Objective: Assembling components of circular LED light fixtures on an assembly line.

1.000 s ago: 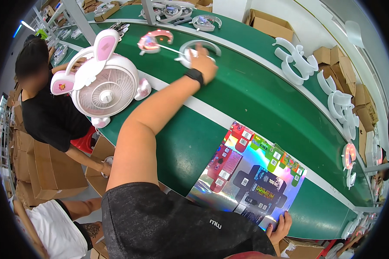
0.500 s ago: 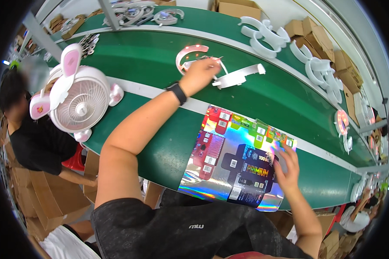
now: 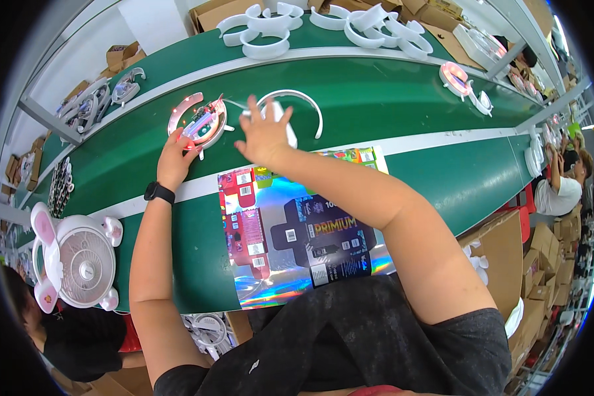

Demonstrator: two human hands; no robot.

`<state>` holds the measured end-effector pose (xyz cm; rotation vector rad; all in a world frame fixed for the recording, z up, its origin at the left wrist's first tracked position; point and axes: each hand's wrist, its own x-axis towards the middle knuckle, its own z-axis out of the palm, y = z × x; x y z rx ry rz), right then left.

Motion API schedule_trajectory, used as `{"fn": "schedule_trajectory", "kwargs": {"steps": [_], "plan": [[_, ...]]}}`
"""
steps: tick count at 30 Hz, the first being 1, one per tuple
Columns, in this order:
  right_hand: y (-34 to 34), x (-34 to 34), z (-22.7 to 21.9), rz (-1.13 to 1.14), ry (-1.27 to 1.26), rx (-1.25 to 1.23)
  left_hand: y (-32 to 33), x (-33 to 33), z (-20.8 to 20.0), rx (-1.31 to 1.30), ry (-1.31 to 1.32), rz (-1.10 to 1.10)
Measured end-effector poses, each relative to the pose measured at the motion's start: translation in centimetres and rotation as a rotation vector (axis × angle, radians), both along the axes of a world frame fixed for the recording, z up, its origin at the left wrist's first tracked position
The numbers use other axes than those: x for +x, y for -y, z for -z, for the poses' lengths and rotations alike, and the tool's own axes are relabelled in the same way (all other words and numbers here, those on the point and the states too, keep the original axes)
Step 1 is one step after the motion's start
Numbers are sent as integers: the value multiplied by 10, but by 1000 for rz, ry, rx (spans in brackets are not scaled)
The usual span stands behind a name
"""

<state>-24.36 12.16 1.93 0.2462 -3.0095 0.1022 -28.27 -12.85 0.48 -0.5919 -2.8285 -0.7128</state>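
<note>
Head view: left hand [image 3: 174, 162] pinches the near edge of one lit ring housing [image 3: 204, 124], upper left of centre. Right hand [image 3: 265, 140], fingers spread wide, over one white curved part [image 3: 292, 136], upper centre; contact unclear. One printed sheet [image 3: 280, 212], centre: rainbow lettering [image 3: 335, 226], several white barcode labels [image 3: 291, 235]. One rabbit-eared fan [image 3: 82, 264], lower left.

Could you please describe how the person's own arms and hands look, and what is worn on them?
The left hand and the right hand are both without gloves. A black watch-like band with a dark, squarish face is on the left wrist; nothing shows on the right. The sleeves are short, dark grey to black, with faint mottling.
</note>
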Motion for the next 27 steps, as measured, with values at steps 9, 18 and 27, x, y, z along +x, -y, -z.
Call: {"fn": "schedule_trajectory", "kwargs": {"steps": [9,18,27], "plan": [[-109,-13,-20,205,12,-162,-49,6,-50,92,-77,97],[-184,200,-76,-356,-79,-232,-79,240,-85,117,-65,299],[-159,274,-34,-311,-174,-301,-85,327,-31,220,31,106]]}}
